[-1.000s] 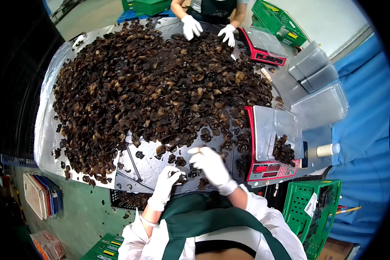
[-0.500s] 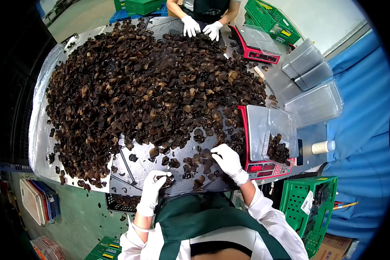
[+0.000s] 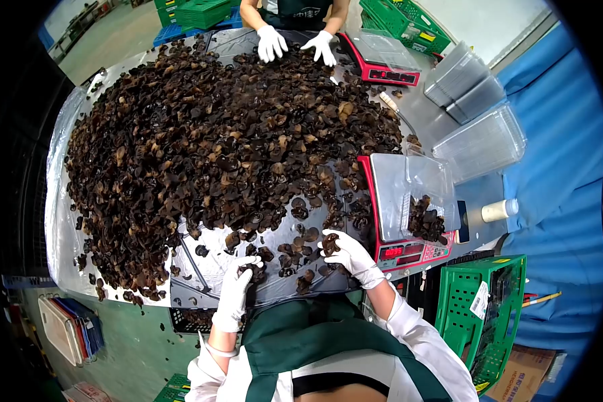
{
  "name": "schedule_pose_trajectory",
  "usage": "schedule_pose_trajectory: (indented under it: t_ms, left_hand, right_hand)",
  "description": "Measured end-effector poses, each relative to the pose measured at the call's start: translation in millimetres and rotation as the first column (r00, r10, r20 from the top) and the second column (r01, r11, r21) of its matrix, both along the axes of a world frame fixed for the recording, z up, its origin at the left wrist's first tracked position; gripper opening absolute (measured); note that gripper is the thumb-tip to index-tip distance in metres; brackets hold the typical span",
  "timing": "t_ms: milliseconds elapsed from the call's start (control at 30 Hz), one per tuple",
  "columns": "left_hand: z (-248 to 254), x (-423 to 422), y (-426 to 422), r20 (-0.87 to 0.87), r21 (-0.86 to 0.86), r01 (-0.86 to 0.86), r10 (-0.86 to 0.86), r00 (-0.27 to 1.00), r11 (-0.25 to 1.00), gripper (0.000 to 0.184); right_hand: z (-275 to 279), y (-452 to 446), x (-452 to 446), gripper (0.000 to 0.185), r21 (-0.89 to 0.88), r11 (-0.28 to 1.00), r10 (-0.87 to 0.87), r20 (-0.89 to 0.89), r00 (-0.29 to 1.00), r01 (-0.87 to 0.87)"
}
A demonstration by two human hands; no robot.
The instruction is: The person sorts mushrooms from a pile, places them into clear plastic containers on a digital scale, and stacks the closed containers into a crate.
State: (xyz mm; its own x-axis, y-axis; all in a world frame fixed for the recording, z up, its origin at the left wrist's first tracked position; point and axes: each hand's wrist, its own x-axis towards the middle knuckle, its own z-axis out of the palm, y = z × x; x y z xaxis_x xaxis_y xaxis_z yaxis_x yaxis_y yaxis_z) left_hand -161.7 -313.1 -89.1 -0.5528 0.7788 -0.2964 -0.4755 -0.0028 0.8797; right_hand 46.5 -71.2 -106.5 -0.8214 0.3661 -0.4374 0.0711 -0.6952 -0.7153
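My left hand (image 3: 235, 289), white-gloved, is closed on a dark piece of wood ear mushroom near the table's front edge. To its right my right hand (image 3: 350, 257), also gloved, pinches another brown wood ear mushroom (image 3: 330, 244) between thumb and fingers. Several loose mushrooms (image 3: 289, 256) lie on the table between the two hands. Beyond them spreads a large pile of wood ear mushrooms (image 3: 201, 141). Beside my right hand is a red scale (image 3: 390, 194), with a clear plastic box (image 3: 427, 181) on it holding some mushrooms.
Across the table a co-worker's gloved hands (image 3: 272, 44) touch the pile's far edge near a second red scale (image 3: 382, 63). Clear boxes (image 3: 482, 142) and a white bottle (image 3: 500, 210) stand right. A green crate (image 3: 463, 295) sits below the table's right edge.
My right hand has lifted slightly and now holds a mushroom piece that was not visible in it before. My left hand still grips its piece. The co-worker's hands have spread apart. The view shifted slightly.
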Motion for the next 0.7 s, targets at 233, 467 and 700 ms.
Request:
schedule_pose_trajectory:
  t_ms: [233, 467, 700]
  left_hand:
    - [-1.7, 3.6, 0.8, 0.102, 0.072, -0.058, 0.051, 0.994, 0.996, 0.02]
    - [6.2, 4.1, 2.7, 0.039, 0.012, -0.087, 0.086, 0.996, 0.996, 0.014]
    - [12.7, 4.9, 5.1, -0.019, -0.07, -0.112, 0.111, 0.994, 0.991, 0.01]
  right_hand:
    - [16.4, -11.5, -17.8, 0.048, -0.077, 0.997, 0.006, -0.099, 0.995, -0.014]
    - [16.5, -19.9, -29.3, 0.018, 0.19, 0.981, -0.047, 0.094, 0.994, 0.029]
    - [15.2, -14.8, -34.1, 0.023, 0.195, 0.98, -0.067, 0.096, 0.993, 0.047]
